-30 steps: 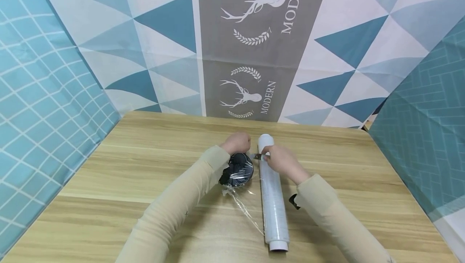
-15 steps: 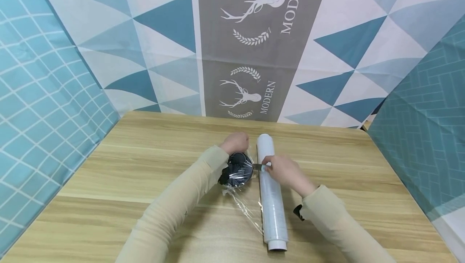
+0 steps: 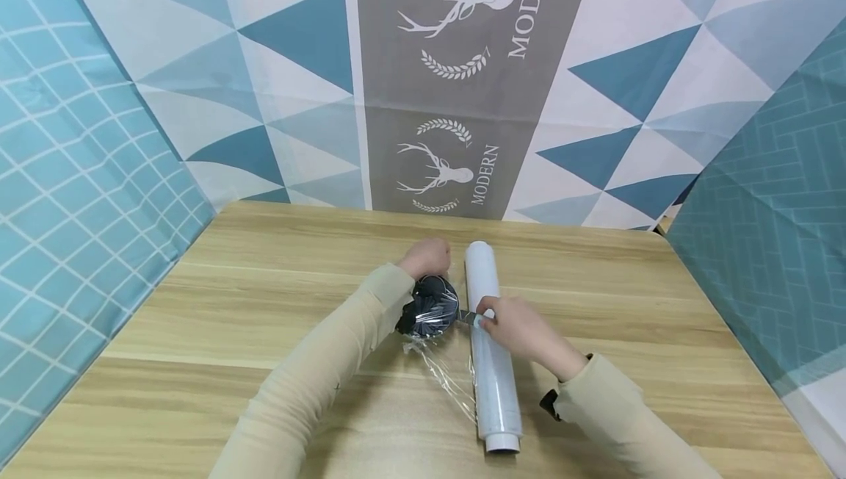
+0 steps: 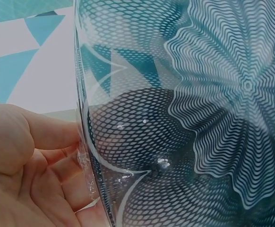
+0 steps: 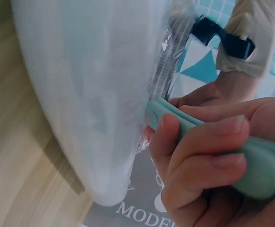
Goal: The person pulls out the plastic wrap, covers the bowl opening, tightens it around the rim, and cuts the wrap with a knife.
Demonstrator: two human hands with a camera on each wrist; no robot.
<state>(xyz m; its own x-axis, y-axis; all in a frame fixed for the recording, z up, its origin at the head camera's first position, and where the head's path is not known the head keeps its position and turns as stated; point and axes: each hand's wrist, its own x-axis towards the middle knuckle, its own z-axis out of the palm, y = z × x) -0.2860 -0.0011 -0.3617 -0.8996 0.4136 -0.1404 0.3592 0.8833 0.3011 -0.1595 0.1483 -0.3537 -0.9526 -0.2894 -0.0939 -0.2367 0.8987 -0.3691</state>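
A dark patterned bowl (image 3: 439,308) with clear cling film stretched over it stands left of a long roll of cling film (image 3: 492,383). At the bowl's far side, my left hand (image 3: 428,257) is curled; in the left wrist view its fingers pinch film at the rim of the bowl (image 4: 222,123). My right hand (image 3: 522,326) grips a knife (image 3: 468,317) over the roll, its blade pointing left to the film beside the bowl. The right wrist view shows the mint-green handle (image 5: 255,172) in my curled fingers; the blade is hidden there.
Loose crumpled film (image 3: 446,372) trails from the bowl to the roll's near part. Everything lies on a wooden table (image 3: 264,332), backed by a printed cloth (image 3: 423,97). A black wrist device (image 3: 549,405) shows at my right cuff.
My right hand has drawn the knife toward me along the gap between bowl and roll. My left hand has stayed nearly still at the bowl's far side.
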